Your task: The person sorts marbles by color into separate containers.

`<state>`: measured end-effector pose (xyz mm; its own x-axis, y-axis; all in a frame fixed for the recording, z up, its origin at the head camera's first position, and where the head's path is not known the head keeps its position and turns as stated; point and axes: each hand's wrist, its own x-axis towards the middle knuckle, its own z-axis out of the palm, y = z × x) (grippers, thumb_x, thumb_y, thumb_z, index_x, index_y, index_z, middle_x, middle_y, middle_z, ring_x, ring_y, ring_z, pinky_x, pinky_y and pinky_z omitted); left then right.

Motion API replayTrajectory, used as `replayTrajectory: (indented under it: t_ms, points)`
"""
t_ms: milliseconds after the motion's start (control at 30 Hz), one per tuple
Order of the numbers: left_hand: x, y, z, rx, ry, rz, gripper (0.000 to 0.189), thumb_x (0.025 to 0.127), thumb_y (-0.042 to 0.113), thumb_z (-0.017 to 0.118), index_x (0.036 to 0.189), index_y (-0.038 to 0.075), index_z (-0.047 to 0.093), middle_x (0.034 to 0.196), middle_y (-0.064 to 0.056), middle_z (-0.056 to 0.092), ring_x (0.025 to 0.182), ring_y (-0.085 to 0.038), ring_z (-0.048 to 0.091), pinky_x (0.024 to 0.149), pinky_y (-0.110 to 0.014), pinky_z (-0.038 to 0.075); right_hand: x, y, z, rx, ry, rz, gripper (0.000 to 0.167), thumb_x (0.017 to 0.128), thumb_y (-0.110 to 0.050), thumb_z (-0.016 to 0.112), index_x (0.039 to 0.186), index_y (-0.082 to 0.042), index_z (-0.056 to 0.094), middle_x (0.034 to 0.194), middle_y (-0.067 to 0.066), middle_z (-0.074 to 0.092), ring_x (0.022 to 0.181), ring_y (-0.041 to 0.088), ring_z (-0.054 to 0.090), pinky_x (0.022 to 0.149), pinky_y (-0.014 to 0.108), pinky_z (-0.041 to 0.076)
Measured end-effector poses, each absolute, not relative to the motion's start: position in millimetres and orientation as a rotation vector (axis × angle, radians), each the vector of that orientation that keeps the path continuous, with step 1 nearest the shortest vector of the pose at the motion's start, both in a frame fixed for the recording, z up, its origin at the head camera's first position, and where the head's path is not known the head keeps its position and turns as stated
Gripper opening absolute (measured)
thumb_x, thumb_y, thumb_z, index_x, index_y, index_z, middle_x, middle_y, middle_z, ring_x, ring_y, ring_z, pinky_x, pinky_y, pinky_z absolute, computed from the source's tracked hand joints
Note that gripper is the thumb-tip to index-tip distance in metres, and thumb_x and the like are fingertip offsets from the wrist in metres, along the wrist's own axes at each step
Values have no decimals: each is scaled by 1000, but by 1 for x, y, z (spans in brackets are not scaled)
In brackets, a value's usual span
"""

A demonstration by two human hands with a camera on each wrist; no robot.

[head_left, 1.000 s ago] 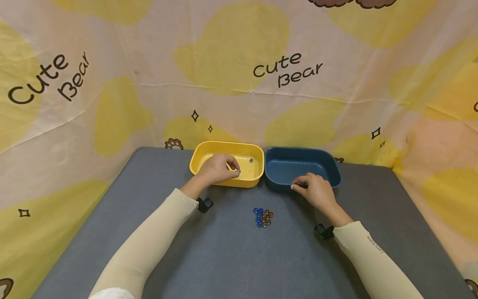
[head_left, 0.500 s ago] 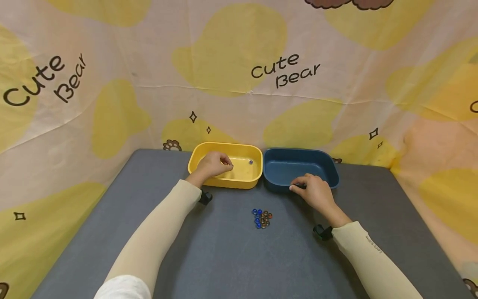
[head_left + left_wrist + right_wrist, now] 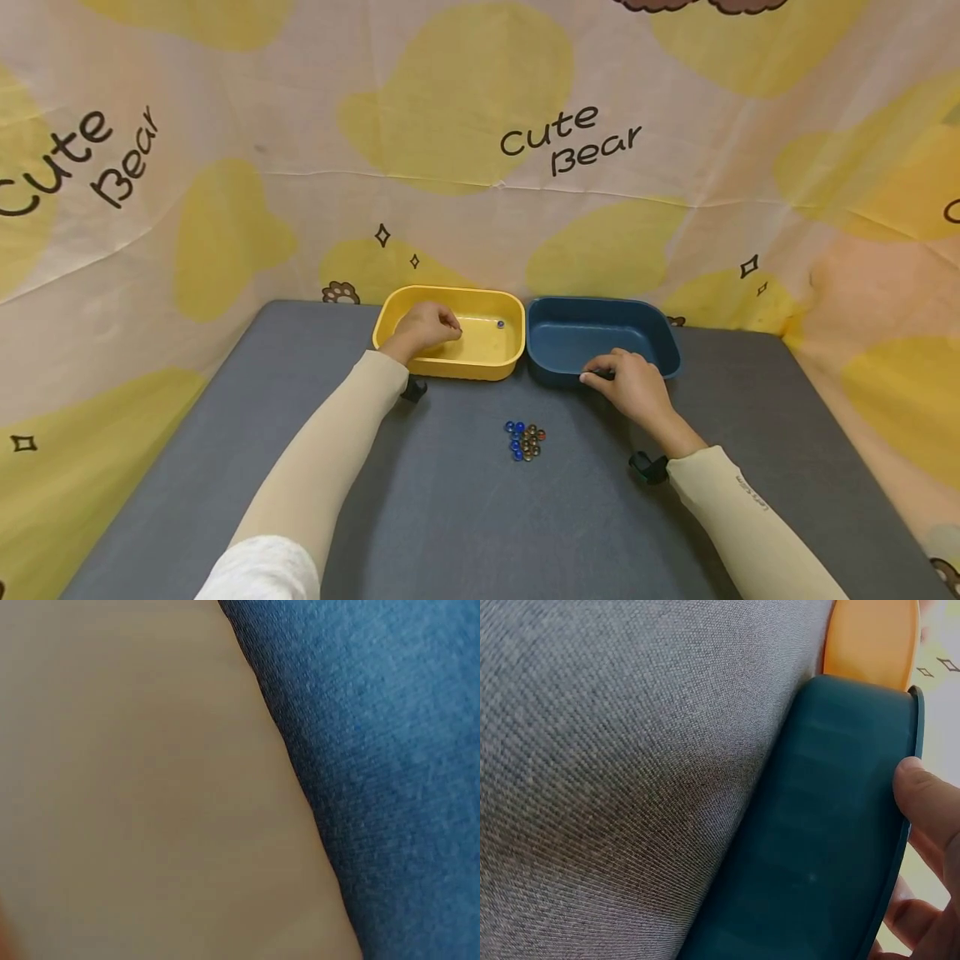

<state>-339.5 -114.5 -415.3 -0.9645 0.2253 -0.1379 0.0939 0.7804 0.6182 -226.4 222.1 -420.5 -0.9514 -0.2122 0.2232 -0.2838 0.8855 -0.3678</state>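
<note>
Marbles (image 3: 527, 445) lay clustered; your right hand (image 3: 633, 386) pinched the blue tub (image 3: 573, 335); your left hand (image 3: 425, 326) hung over the yellow tub (image 3: 480, 368), its grip indiscernible.

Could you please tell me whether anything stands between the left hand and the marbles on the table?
Yes: the yellow bin's near wall lies between the left hand, over that bin, and the marbles; nothing else visible does.

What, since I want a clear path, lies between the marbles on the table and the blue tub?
In the head view, just bare grey tabletop lies between the marbles and blue tub; the right hand holds its rim, farther right.
</note>
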Motion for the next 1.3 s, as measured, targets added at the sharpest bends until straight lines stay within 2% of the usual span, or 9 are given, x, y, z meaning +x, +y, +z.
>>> replayTrajectory:
  t_ms: [267, 833, 1000, 1167, 1300]
  points:
    - [-345, -116, -417, 243, 2762, 824, 10, 86, 27, 69, 89, 18, 72, 92, 0, 64, 82, -19, 52, 70, -29, 40, -226, 221, -420, 387, -2877, 596, 17, 84, -32, 73, 95, -19, 77, 83, 1, 64, 72, 18, 60, 56, 30, 44]
    - [-349, -118, -416, 261, 2784, 684, 10, 84, 28, 71, 90, 20, 72, 95, 1, 67, 85, -18, 55, 74, -30, 42, -227, 219, -417, 390, -2875, 598, 17, 85, -32, 72, 95, -19, 77, 82, 0, 63, 71, 17, 59, 56, 30, 44]
    - [-348, -118, -413, 280, 2787, 678, 23, 84, 32, 70, 101, 17, 71, 103, 0, 66, 92, -19, 58, 80, -33, 46, -227, 219, -417, 396, -2874, 591, 17, 85, -31, 72, 95, -19, 77, 82, 0, 63, 72, 18, 59, 57, 31, 44]
    - [-347, -119, -409, 324, 2786, 666, 43, 85, 38, 68, 120, 14, 65, 122, -5, 62, 109, -23, 58, 92, -40, 47, -227, 220, -418, 387, -2877, 591, 17, 85, -32, 72, 95, -19, 77, 83, 1, 64, 73, 19, 60, 58, 32, 45]
    - [-344, -118, -405, 369, 2782, 638, 51, 86, 43, 66, 128, 14, 60, 132, -8, 57, 119, -27, 55, 99, -44, 45, -226, 221, -419, 377, -2882, 592, 16, 85, -31, 73, 95, -19, 77, 84, 1, 64, 73, 19, 60, 57, 31, 45]
